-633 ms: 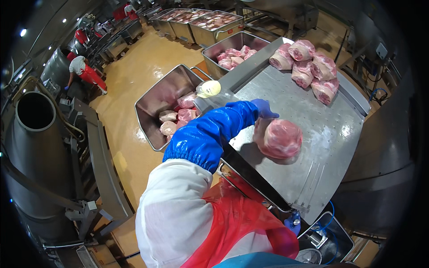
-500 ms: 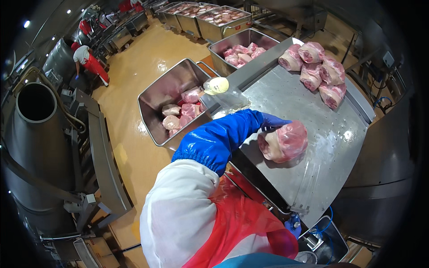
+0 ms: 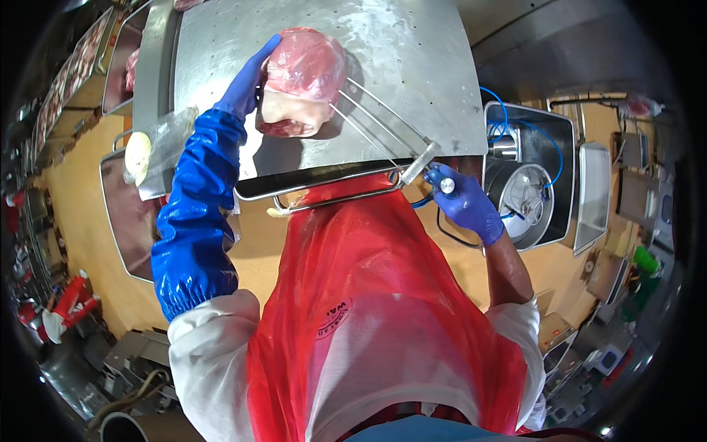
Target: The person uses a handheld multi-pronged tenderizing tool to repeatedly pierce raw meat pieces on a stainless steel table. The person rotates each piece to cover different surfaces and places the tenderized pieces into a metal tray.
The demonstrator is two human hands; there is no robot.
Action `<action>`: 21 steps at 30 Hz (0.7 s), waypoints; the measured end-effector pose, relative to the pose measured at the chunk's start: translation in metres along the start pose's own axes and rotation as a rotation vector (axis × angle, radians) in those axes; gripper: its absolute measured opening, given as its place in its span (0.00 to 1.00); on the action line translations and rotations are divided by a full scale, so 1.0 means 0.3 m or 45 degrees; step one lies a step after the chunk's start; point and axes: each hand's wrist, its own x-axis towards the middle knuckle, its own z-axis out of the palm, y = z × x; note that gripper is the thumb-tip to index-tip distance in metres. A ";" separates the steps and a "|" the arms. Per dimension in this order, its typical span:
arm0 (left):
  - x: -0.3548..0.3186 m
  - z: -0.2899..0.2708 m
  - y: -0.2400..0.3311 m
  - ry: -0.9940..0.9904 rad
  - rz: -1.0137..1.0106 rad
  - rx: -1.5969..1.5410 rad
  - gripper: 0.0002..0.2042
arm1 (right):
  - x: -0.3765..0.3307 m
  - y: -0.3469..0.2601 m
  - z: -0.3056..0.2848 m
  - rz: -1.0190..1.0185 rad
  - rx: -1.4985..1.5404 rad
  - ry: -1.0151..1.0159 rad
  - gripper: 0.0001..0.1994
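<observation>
A large, rounded piece of raw meat (image 3: 305, 70), pink with a band of pale skin, rests on the metal table. Along its left side lies my left hand (image 3: 247, 85), in a blue glove, fingers stretched and cupped against it. My right hand (image 3: 464, 202), also gloved, is closed around the handle of a multi-needle injector (image 3: 421, 162) at the table's near edge. Its three long needles slant up and left to the meat's right side. Whether the tips are inside the meat, I cannot tell.
The metal table (image 3: 412, 66) ends just before my red apron. A metal tub (image 3: 110, 206) stands at left, beside a clear plastic sheet (image 3: 169, 140). At right, a bin (image 3: 565, 177) holds a round steel vessel (image 3: 526, 202) with a blue hose (image 3: 554, 140).
My view has swung right and down. The injector and its needles have come up from the table's near edge to the meat. My left hand stays on the meat.
</observation>
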 end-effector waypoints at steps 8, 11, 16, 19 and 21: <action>-0.043 0.118 0.051 0.318 0.611 1.002 0.62 | 0.064 0.083 0.028 0.190 -0.022 -0.069 0.19; -0.037 0.241 0.014 0.302 0.780 1.403 0.54 | 0.006 0.235 0.082 0.049 0.148 0.051 0.16; -0.078 0.372 -0.114 0.670 0.986 1.754 0.57 | -0.040 0.330 0.007 0.353 0.184 -0.245 0.23; -0.116 0.397 -0.124 0.711 0.950 1.746 0.61 | -0.138 0.581 0.013 0.325 0.685 -0.197 0.24; -0.096 0.427 -0.081 0.554 0.904 1.690 0.61 | -0.159 0.697 0.041 0.343 1.059 -0.129 0.23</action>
